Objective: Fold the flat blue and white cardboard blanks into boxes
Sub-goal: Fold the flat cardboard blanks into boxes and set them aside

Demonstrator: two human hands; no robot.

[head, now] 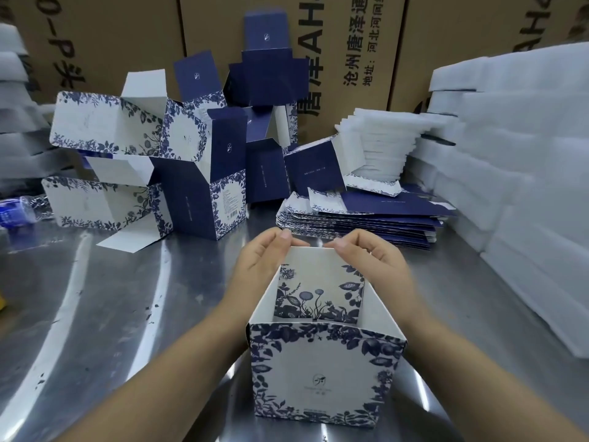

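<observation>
A half-formed blue and white floral box [322,371] stands open on the steel table in front of me. At its far side a white flap [314,256] rises. My left hand [264,253] pinches that flap's top left edge, thumb on top. The top right edge of the same flap is pinched by my right hand [366,253]. A stack of flat blue and white blanks [360,221] lies behind the hands, to the right. Several folded boxes [153,161] are piled at the back left.
The steel table [111,314] is shiny with dark specks. White foam sheets [516,154] are stacked along the right and more at the far left. Brown shipping cartons [350,43] line the back. A plastic water bottle [19,210] lies at the left edge.
</observation>
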